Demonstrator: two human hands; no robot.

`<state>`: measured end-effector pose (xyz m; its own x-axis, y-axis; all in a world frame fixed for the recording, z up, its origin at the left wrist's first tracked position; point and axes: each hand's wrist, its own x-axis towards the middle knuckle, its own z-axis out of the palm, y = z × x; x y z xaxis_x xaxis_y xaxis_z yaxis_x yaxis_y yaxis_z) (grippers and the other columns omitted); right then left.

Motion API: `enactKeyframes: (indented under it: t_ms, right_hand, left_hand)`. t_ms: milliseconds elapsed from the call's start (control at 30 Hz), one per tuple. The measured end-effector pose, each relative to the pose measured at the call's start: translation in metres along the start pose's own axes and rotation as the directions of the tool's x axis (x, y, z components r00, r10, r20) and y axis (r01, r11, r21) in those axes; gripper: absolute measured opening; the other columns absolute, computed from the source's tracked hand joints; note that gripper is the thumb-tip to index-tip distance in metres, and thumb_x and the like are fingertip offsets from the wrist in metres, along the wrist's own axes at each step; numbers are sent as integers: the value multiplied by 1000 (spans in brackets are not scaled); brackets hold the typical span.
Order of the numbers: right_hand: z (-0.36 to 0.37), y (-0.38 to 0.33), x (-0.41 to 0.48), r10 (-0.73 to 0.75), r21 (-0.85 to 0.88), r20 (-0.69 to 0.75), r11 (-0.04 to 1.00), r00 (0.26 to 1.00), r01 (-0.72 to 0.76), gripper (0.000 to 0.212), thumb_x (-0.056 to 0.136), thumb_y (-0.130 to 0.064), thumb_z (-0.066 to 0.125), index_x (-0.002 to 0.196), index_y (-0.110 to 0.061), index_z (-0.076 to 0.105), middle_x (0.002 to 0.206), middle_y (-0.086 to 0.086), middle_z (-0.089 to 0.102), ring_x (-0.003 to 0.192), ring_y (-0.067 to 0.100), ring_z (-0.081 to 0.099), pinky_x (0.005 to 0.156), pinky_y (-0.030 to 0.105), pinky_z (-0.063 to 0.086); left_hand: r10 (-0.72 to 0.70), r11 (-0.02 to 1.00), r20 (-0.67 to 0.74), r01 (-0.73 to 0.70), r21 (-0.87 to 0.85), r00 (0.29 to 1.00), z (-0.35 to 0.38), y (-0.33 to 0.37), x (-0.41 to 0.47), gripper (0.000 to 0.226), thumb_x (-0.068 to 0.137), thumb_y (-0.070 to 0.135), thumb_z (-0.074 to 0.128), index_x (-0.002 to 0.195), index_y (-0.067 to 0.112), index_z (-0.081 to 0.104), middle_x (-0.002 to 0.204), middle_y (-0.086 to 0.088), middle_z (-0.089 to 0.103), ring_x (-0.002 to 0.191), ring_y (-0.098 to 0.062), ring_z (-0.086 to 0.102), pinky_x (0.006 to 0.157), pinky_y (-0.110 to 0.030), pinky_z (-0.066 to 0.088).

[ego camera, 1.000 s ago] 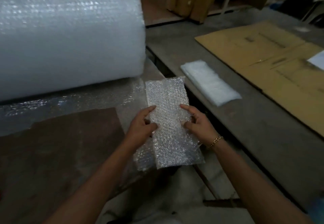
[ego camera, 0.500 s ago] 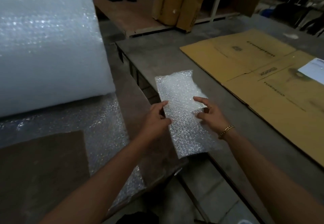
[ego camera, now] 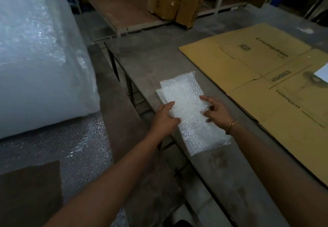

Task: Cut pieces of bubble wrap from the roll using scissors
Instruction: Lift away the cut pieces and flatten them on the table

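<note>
Clear and glinting, the bubble wrap piece (ego camera: 191, 113) lies flat on a small stack of cut sheets (ego camera: 159, 92) near the left edge of the grey table (ego camera: 156, 58). The left hand (ego camera: 166, 118) pinches its left edge, thumb on top. The right hand (ego camera: 215, 113) is at the right edge with fingers loosely spread, gripping nothing; whether the fingertips touch is hard to tell. The roll (ego camera: 35, 58) sits well apart on the left, with flattened cardboard (ego camera: 257, 77) on the right.

clear bubbled wrap piece (ego camera: 188, 102), yellow-brown cardboard (ego camera: 248, 70)
</note>
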<state>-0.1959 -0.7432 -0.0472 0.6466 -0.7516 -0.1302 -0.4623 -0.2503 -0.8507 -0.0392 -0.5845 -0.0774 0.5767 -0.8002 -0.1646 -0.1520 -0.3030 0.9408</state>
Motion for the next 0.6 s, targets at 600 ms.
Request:
enactKeyframes:
  t_ms: [600]
  right_hand:
    - [-1, 49, 81, -134, -216, 240, 958, 962, 187, 60, 81, 6, 68, 138, -13, 58, 132, 8, 53, 89, 10, 55, 92, 24, 44]
  left_hand:
    - [-86, 954, -156, 127, 272, 984, 39, -4, 30, 73, 88, 20, 76, 152, 24, 41, 143, -5, 37, 113, -25, 59, 97, -26, 47]
